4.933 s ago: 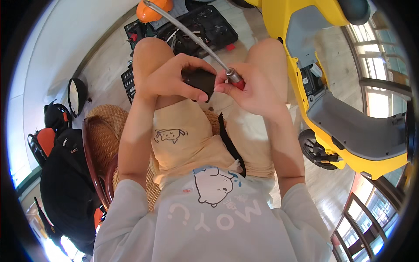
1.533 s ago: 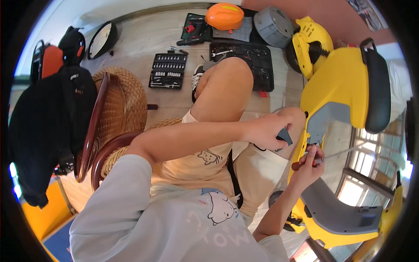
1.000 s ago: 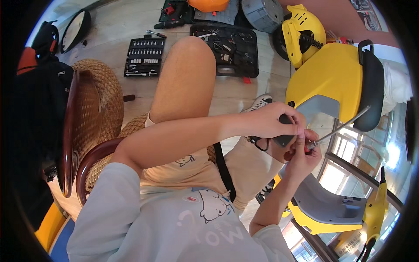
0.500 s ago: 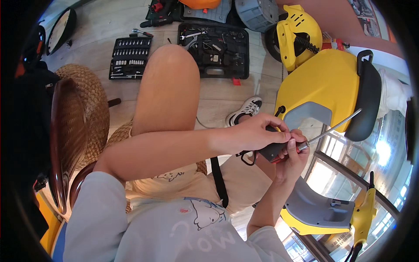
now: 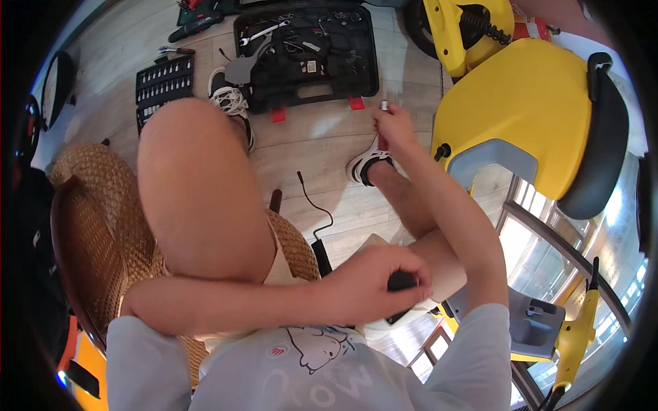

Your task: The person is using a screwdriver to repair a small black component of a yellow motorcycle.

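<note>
Low over my lap, my left hand point(image 5: 373, 284) is closed around a black box-shaped part point(image 5: 402, 281), most of it covered by the fingers. My right hand point(image 5: 396, 127) reaches forward above the floor, closed on a screwdriver point(image 5: 383, 142). Its red handle shows below the fist and a pale metal piece above it; the long shaft cannot be made out. Beyond that hand lies an open black tool case point(image 5: 336, 68) holding several tools. Near my left hand, a thin black cable point(image 5: 322, 210) runs from a dark block point(image 5: 320, 257) onto the floor.
A socket set point(image 5: 164, 82) and a cordless drill point(image 5: 195, 26) lie at the far left. A yellow scooter body with a black seat point(image 5: 603, 137) stands at right, its yellow front part point(image 5: 576, 329) nearer. A woven chair point(image 5: 103, 226) is at left.
My hands have separated. The right hand has carried the screwdriver forward and left toward the tool case, while the left has drawn the black part back to my lap. The view has shifted.
</note>
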`<state>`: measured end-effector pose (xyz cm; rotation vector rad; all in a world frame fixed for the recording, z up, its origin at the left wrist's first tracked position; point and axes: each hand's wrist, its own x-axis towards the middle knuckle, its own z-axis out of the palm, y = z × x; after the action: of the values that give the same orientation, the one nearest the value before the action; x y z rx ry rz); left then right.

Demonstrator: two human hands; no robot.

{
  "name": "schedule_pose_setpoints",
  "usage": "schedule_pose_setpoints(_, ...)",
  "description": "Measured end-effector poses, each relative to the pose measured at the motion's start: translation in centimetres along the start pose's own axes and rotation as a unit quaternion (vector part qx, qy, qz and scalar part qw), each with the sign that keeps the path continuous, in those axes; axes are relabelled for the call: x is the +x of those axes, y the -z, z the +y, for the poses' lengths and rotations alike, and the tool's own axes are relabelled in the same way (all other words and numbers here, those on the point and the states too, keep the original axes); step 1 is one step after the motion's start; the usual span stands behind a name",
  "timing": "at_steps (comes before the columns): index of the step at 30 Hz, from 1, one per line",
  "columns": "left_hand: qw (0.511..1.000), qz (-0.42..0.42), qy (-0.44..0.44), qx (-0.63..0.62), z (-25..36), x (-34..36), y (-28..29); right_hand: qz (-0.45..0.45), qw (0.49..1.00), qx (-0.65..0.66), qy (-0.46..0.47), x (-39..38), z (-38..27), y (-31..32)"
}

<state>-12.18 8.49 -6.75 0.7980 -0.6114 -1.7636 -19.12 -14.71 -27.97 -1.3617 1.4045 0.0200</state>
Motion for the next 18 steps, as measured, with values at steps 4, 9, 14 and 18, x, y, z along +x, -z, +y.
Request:
schedule_pose_setpoints(4,0.999,0.037,0.016,0.032,0.6,0.1,1.2,0.134,0.958,-0.203,0.154,6.5,5.4,-6.0)
schedule_pose_setpoints(9,0.989,0.117,0.085,0.024,1.5,1.3,2.8,0.145,0.960,-0.139,0.196,10.3,7.6,-12.4)
schedule_pose_setpoints(14,0.992,0.105,0.076,0.011,1.4,2.6,3.9,0.137,0.957,-0.151,0.208,12.9,6.7,-15.6)
schedule_pose_setpoints(18,0.988,0.123,0.064,0.072,2.2,3.1,5.1,0.172,0.949,-0.136,0.225,14.8,5.5,-15.7)
